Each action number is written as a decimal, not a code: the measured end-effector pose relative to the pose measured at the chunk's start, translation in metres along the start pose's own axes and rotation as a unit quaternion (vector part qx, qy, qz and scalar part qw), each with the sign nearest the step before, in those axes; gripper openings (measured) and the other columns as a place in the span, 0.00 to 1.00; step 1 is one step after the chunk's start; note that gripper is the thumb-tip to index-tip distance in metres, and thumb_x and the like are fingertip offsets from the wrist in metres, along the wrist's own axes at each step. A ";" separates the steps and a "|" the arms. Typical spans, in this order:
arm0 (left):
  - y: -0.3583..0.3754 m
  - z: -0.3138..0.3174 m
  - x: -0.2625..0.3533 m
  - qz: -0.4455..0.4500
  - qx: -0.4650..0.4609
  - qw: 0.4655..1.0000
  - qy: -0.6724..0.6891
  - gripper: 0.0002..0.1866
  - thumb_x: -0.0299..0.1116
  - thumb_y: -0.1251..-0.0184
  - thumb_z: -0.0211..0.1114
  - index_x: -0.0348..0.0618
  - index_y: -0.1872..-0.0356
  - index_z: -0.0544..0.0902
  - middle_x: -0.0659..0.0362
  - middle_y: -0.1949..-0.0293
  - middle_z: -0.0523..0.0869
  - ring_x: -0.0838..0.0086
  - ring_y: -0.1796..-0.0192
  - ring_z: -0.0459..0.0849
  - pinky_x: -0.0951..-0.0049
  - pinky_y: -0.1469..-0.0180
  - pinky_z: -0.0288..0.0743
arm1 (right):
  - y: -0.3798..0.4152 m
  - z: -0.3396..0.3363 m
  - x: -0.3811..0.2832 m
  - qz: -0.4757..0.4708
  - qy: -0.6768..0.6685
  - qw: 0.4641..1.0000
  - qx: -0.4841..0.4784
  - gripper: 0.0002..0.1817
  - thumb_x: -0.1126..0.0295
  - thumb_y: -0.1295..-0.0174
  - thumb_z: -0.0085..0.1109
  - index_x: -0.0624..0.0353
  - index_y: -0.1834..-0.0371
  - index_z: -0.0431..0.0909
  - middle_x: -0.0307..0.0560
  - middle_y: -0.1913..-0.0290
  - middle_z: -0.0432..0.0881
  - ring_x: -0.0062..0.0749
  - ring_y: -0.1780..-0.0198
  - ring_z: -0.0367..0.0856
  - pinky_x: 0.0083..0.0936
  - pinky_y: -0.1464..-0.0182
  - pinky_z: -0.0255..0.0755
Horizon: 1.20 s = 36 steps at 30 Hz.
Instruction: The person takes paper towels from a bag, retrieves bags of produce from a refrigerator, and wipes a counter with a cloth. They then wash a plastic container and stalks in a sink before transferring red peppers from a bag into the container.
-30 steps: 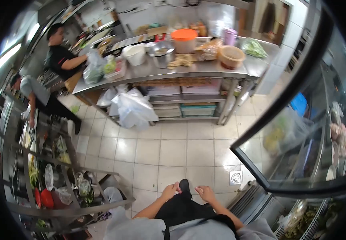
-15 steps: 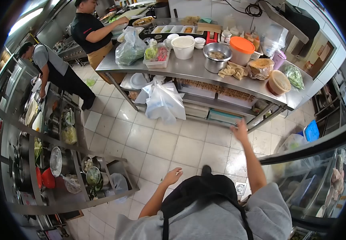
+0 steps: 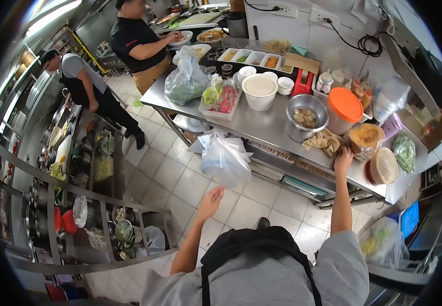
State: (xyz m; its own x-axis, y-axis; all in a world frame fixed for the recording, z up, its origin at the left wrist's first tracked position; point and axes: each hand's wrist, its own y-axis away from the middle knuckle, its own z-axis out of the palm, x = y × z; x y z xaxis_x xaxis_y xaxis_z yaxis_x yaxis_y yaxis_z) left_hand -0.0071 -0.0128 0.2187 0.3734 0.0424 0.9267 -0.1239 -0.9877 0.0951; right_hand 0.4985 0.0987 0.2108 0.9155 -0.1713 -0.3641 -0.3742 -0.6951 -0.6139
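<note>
- Leftmost, pots, vegetables and red bowls (image 3: 69, 221) are held on shelving behind a metal frame (image 3: 78, 189); beyond it, a person in a grey shirt (image 3: 84, 76) is seen leaning over the shelving.
- Near the far end of the tabletop (image 3: 274, 125), a white bowl (image 3: 181, 39) is held by a person in a black shirt (image 3: 138, 40).
- On the tabletop's left part, a bag of greens (image 3: 186, 80) is set beside a clear box (image 3: 222, 105) filled with green and pink items.
- The left hand (image 3: 210, 203) is held raised over the tiled floor, its fingers drawn close together; whether anything is pinched cannot be told. It is placed just below the white plastic bags (image 3: 225, 159) in the view, and contact cannot be made out.
- Farther right, a white lidded tub (image 3: 260, 92) is stood in front of small stacked dishes (image 3: 285, 85); then a steel pot (image 3: 307, 123) is seen, with pale pieces inside.
- Along the front edge, a crumpled tan cloth (image 3: 324, 142) is laid between the pot and a wrapped container (image 3: 366, 138); an orange-lidded tub (image 3: 344, 105) is set behind.
- The right hand (image 3: 343, 159) is stretched to this edge, by the cloth and the wrapped container. Its fingertips are partly hidden, so grip and touch cannot be told.
- Rightmost on the tabletop, a round lidded container (image 3: 383, 166) and a bag of leaves (image 3: 404, 153) are placed near each other.
</note>
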 end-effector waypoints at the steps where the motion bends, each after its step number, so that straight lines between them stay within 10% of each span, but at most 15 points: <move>1: -0.023 -0.007 0.007 0.009 0.021 1.000 -0.014 0.15 0.37 0.34 0.54 0.38 0.53 0.77 0.62 0.63 0.80 0.80 0.61 0.73 0.80 0.57 0.67 | 0.000 0.000 0.000 0.006 0.001 1.000 -0.008 0.09 0.77 0.52 0.54 0.60 0.67 0.77 0.52 0.62 0.74 0.52 0.59 0.70 0.40 0.55 0.66; 8: -0.181 -0.066 0.112 0.192 0.185 0.956 -0.119 0.17 0.33 0.38 0.55 0.39 0.49 0.74 0.47 0.53 0.79 0.56 0.51 0.78 0.67 0.49 0.69 | 0.057 -0.039 -0.108 0.097 -0.193 0.976 -0.006 0.11 0.82 0.49 0.55 0.60 0.61 0.78 0.47 0.67 0.72 0.37 0.68 0.71 0.29 0.64 0.67; 12: -0.289 -0.080 0.118 0.299 0.281 0.888 -0.206 0.22 0.34 0.42 0.58 0.38 0.46 0.70 0.45 0.52 0.77 0.53 0.51 0.76 0.63 0.48 0.68 | 0.059 -0.017 -0.224 -0.052 -0.319 0.943 -0.082 0.10 0.81 0.50 0.57 0.60 0.63 0.79 0.47 0.67 0.74 0.34 0.67 0.73 0.26 0.66 0.68; 16: -0.366 -0.115 0.102 0.103 0.169 0.934 -0.297 0.22 0.34 0.44 0.61 0.41 0.48 0.71 0.48 0.58 0.80 0.53 0.53 0.78 0.61 0.53 0.71 | 0.001 0.030 -0.336 -0.116 -0.350 0.921 -0.129 0.11 0.79 0.50 0.58 0.61 0.62 0.79 0.46 0.65 0.76 0.40 0.64 0.74 0.31 0.62 0.70; 19: -0.396 -0.153 0.077 0.192 0.062 0.973 -0.113 0.15 0.33 0.37 0.56 0.35 0.52 0.73 0.57 0.61 0.81 0.78 0.58 0.77 0.79 0.54 0.69 | -0.044 0.081 -0.396 -0.166 -0.346 0.917 -0.112 0.16 0.78 0.50 0.57 0.61 0.56 0.76 0.47 0.60 0.75 0.40 0.59 0.73 0.33 0.58 0.69; 22: -0.404 -0.184 0.083 0.126 0.021 0.969 0.213 0.15 0.34 0.35 0.55 0.35 0.52 0.73 0.59 0.60 0.80 0.78 0.59 0.76 0.79 0.54 0.68 | -0.076 0.142 -0.429 -0.166 -0.264 0.945 -0.096 0.21 0.74 0.51 0.58 0.63 0.50 0.72 0.51 0.57 0.72 0.43 0.54 0.70 0.36 0.53 0.67; 26: -0.411 -0.201 0.095 0.106 -0.038 0.951 0.287 0.15 0.35 0.31 0.52 0.33 0.51 0.72 0.63 0.59 0.77 0.83 0.57 0.71 0.82 0.52 0.65 | -0.077 0.173 -0.443 -0.092 -0.079 0.977 -0.176 0.30 0.69 0.52 0.60 0.66 0.44 0.66 0.56 0.55 0.69 0.48 0.52 0.67 0.37 0.51 0.64; 36: -0.411 -0.191 0.096 0.039 -0.043 0.878 0.476 0.13 0.32 0.31 0.48 0.38 0.49 0.70 0.59 0.56 0.78 0.77 0.57 0.76 0.76 0.55 0.72 | -0.077 0.166 -0.428 -0.027 -0.245 0.958 -0.147 0.11 0.79 0.55 0.53 0.65 0.65 0.76 0.52 0.69 0.74 0.47 0.63 0.71 0.37 0.59 0.66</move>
State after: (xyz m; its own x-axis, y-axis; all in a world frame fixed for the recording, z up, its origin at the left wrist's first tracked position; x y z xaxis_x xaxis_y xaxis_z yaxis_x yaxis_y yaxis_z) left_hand -0.0958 0.4255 0.3382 -0.5708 0.1215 0.8120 -0.1989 -0.9800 0.0069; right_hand 0.1108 0.3415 0.2973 0.7266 0.1691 -0.6660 -0.2034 -0.8729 -0.4435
